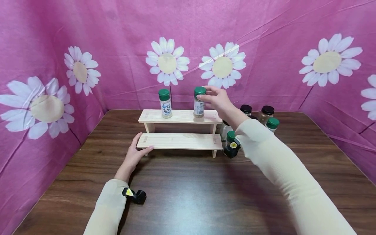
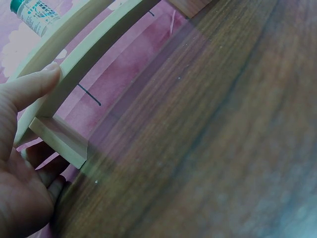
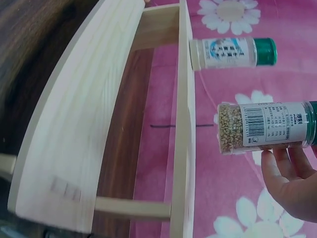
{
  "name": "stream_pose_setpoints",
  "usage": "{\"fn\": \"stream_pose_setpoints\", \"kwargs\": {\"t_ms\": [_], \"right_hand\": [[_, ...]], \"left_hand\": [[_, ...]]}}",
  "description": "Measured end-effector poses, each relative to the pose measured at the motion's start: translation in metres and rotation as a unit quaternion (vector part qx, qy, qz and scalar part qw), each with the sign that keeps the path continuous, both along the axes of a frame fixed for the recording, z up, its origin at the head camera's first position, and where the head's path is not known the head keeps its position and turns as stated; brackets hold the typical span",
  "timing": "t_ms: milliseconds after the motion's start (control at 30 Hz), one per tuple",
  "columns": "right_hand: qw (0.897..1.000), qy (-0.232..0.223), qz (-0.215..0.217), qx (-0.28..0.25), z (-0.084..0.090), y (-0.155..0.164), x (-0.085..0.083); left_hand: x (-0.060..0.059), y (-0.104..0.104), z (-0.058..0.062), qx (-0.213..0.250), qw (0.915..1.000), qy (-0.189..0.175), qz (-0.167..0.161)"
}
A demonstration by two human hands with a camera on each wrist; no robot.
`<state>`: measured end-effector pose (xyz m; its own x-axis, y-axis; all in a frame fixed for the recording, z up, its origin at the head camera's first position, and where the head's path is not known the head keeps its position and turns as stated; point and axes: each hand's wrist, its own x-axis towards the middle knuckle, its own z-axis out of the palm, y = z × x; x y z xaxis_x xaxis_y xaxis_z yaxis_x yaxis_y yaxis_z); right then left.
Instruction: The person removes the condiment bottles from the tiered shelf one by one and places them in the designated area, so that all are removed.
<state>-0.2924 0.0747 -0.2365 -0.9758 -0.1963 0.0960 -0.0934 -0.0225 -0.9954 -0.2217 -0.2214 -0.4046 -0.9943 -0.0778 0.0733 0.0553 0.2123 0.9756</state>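
A two-tier wooden rack [image 1: 179, 141] stands on the table. My left hand [image 1: 135, 156] grips the left end of its lower tier, thumb on the front edge and the other fingers round the side, as the left wrist view [image 2: 25, 183] shows. My right hand [image 1: 217, 99] holds a green-capped spice jar [image 1: 198, 106] upright over the right part of the upper tier. Tan grains and a barcode label show on this jar [image 3: 267, 126] in the right wrist view, with a gap between its base and the board. Another green-capped jar [image 1: 165, 106], with pale contents, stands on the upper tier's left part.
Right of the rack, several jars stand on the table, partly hidden by my right arm: a black-capped jar [image 1: 266, 112], a green-capped jar [image 1: 272, 123] and others. A pink flowered cloth [image 1: 123, 65] hangs behind the brown wooden table [image 1: 182, 195].
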Motion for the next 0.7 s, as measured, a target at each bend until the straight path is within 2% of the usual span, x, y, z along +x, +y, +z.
{"fn": "stream_pose_setpoints", "kwargs": {"t_ms": [400,700], "right_hand": [[1.000,0.017,-0.017,0.003,0.002,0.033,0.001],[1.000,0.008,-0.029,0.007,0.002,0.053,0.005]], "left_hand": [[0.000,0.001,0.001,0.003,1.0000,-0.002,0.004],[0.001,0.001,0.002,0.002,1.0000,-0.006,0.004]]}}
